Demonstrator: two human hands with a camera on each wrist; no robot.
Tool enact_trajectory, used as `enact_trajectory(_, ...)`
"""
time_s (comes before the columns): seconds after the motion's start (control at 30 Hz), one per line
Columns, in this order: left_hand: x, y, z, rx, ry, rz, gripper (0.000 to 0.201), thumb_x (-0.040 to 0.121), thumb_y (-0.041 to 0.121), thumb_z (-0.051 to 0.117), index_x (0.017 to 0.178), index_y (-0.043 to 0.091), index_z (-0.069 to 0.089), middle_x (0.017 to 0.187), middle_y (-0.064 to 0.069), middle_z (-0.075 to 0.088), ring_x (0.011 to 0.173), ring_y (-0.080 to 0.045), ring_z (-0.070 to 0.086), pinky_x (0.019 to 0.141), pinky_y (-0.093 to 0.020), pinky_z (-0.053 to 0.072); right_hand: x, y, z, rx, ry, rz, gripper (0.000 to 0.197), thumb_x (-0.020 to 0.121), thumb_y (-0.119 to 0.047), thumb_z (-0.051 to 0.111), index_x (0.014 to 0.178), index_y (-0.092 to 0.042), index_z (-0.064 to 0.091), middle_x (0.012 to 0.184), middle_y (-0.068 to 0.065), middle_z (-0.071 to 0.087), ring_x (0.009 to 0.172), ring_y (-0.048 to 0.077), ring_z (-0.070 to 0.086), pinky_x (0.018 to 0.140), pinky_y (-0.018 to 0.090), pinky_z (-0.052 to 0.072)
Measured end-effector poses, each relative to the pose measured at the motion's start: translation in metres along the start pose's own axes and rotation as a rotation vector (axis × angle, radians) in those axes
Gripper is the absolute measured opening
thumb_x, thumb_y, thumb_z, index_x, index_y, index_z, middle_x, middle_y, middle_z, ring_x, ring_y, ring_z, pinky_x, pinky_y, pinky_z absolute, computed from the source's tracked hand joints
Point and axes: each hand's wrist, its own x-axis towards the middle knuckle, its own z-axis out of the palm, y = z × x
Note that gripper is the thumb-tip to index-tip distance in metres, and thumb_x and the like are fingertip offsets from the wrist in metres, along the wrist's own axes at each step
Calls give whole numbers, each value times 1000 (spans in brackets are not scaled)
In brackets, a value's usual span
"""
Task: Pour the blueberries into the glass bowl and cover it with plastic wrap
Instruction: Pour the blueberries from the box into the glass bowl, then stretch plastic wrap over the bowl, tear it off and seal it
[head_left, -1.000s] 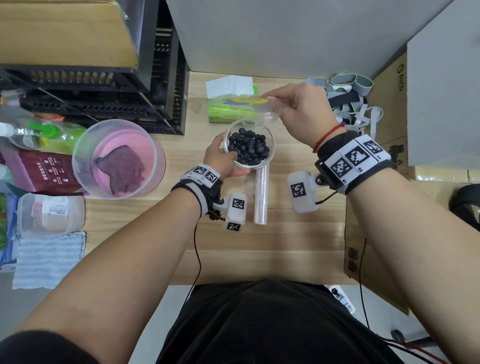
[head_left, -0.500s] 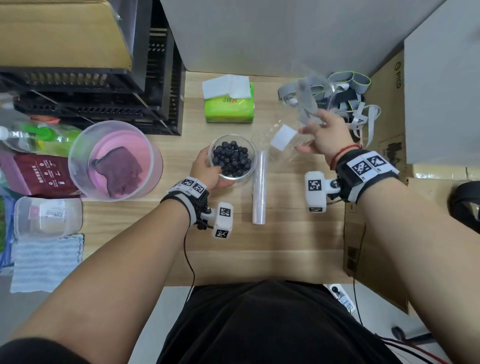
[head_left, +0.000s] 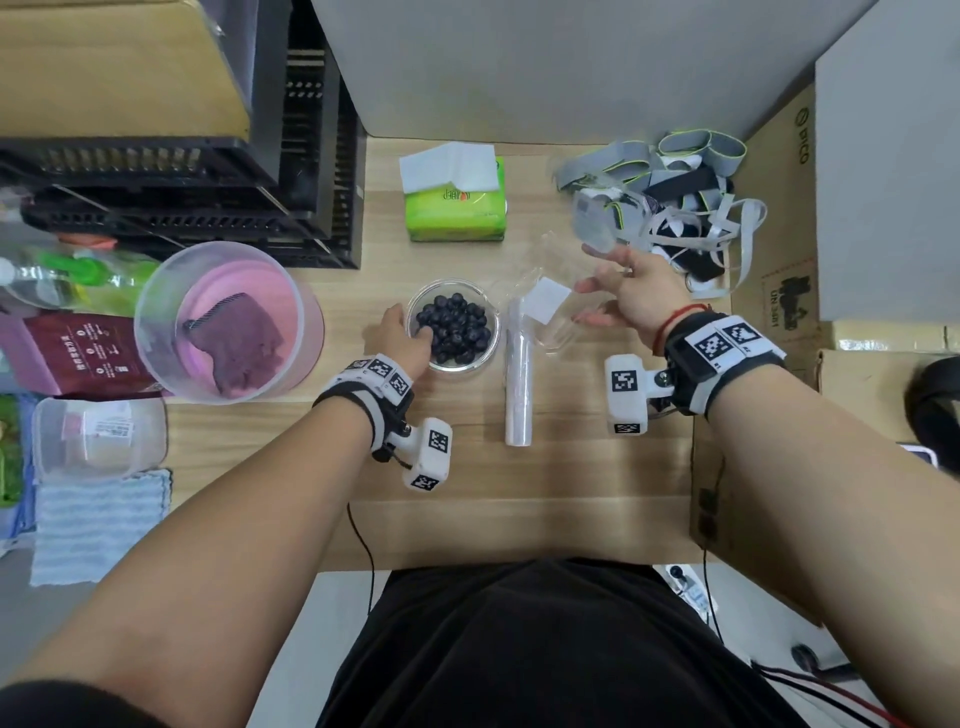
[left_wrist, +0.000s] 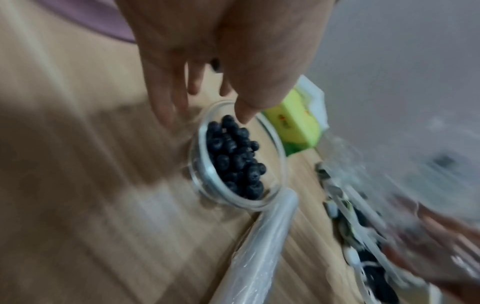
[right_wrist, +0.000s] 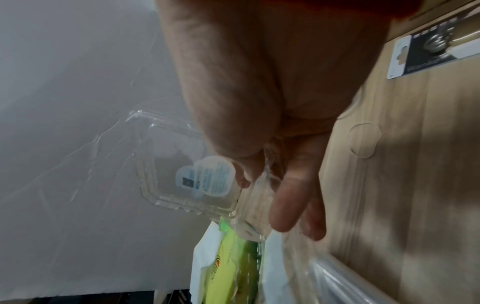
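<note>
On table (head_left: 571, 467), bowl (head_left: 452, 325) now down; right hand (head_left: 634, 291) carried clamshell (head_left: 548, 301) rightward.

Left hand (head_left: 400, 338) touches the rim of a clear round glass bowl (head_left: 451, 368) holding dark blueberries (head_left: 457, 327). Right hand (head_left: 634, 296) holds a clear plastic clamshell box (head_left: 558, 312), just beside a white film roll (head_left: 518, 384).
</note>
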Motion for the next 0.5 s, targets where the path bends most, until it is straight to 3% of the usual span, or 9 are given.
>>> enact_trajectory(0.1, -14, 41, -12, -1, 142, 140, 52, 97, 49, 51, 140, 21, 49, 143, -10, 47, 128, -27, 50, 107, -36, 38, -5, -12, 5, -73, -93, -61, 25, 104, -13, 46, 126, -18, 54, 118, 18, 66, 64, 28, 72, 51, 25, 59)
enact_trajectory(0.17, -26, 73, -19, -203, -35, 142, 59, 97, 66, 37, 135, 24, 52, 132, -4, 58, 115, -23, 58, 105, -35, 42, -9, -19, 10, -128, -161, -121, 21, 103, -13, 48, 121, -24, 52, 124, 13, 64, 66, 25, 73, 56, 27, 61)
enact_trajectory(0.23, -36, 96, -24, -481, -319, -4, 80, 89, 81, 21, 131, 23, 56, 122, -8, 66, 106, -28, 67, 98, -46, 53, -12, -24, 12, -208, -230, -188, 26, 102, -13, 51, 120, -31, 58, 131, 10, 60, 73, 25, 74, 61, 30, 62)
enact_trajectory(0.33, -40, 108, -30, -756, -565, -155, 98, 73, 95, 23, 122, 21, 67, 105, -12, 75, 88, -31, 75, 80, -47, 60, -14, -29, 11, -352, -324, -280, 51, 99, 2, 48, 132, -34, 59, 135, -2, 55, 90, 22, 72, 73, 35, 63)
enact_trajectory(0.4, -41, 108, -28, -765, -618, -162, 91, 75, 89, 42, 126, 18, 65, 106, -12, 76, 85, -28, 75, 76, -44, 61, -12, -27, 6, -340, -363, -271, 65, 93, 14, 49, 140, -30, 54, 138, -2, 55, 95, 17, 66, 81, 37, 61)
enact_trajectory(0.5, -38, 102, -22, -718, -619, -128, 53, 90, 49, 66, 129, 13, 60, 124, -11, 68, 86, -22, 71, 74, -38, 62, -9, -21, -4, -172, -433, -177, 81, 84, 22, 54, 143, -33, 49, 147, 11, 48, 114, 29, 65, 98, 52, 52)
